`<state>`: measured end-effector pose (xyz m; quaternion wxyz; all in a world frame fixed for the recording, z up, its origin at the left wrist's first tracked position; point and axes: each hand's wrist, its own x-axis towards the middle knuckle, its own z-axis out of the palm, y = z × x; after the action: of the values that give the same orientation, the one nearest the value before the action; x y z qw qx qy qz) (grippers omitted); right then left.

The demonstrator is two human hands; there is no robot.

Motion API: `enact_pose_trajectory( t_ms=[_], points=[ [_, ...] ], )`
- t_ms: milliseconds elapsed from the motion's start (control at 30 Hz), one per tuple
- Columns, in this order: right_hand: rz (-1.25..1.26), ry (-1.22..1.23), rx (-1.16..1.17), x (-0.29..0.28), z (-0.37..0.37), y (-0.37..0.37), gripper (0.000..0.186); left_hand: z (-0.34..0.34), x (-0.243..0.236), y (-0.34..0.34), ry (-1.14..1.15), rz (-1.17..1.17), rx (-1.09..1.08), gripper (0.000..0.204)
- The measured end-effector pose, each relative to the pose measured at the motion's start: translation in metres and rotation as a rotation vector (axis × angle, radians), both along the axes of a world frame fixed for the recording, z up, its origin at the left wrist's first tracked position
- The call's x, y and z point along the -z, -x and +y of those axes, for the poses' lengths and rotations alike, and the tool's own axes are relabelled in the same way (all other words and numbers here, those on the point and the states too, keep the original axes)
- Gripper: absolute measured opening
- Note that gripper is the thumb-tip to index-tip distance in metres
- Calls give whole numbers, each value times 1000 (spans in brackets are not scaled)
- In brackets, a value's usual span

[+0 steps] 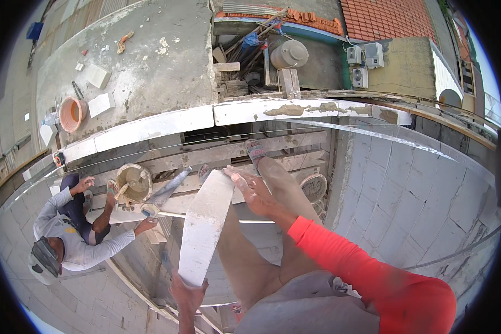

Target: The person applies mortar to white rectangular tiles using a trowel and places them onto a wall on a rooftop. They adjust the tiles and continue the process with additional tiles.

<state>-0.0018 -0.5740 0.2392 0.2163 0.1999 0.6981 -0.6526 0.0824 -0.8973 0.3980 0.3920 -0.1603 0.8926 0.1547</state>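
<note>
A long white lightweight concrete block [206,222] slants across in front of my legs, held between both hands. My left hand [188,292] grips its near, lower end, with the thumb and fingers around the edge. At the far end, my right hand [253,192] presses against the block's right edge and corner, fingers close together. My right arm wears a red sleeve. Part of each hand's grip is hidden behind the block. Beyond the block, a bottle [177,179] lies on the wooden planks [200,158].
A co-worker [75,228] crouches at left, beside a mortar bucket [133,183]. Another bucket [313,188] stands by my right leg. A row of white blocks [156,129], partly mortared, crosses ahead, with a thin string near it. An orange bucket [72,114] sits on the concrete slab [156,67].
</note>
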Motion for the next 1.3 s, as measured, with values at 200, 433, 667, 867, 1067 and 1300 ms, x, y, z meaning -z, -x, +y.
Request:
enact_pose_trajectory(
  t_ms=[200,433,667,867,1067,1300],
  points=[
    [-349,-354,-86,-13,131,-111,53,46,-87,59,17,38,180,71],
    [-508,-579,461,37,193,-338,36,155,-167,158,57,168,619,80],
    [-775,-517,436,65,102,-540,20,298,-143,230,-18,320,996,80],
    [-904,-167,555,37,-1,-582,15,426,-41,255,-15,296,1271,81],
    [-991,284,1419,-3,-52,-566,17,543,67,232,-120,289,1393,82],
    [-1100,367,1561,-1,-128,-571,30,628,156,190,-187,272,1430,88]
  ],
)
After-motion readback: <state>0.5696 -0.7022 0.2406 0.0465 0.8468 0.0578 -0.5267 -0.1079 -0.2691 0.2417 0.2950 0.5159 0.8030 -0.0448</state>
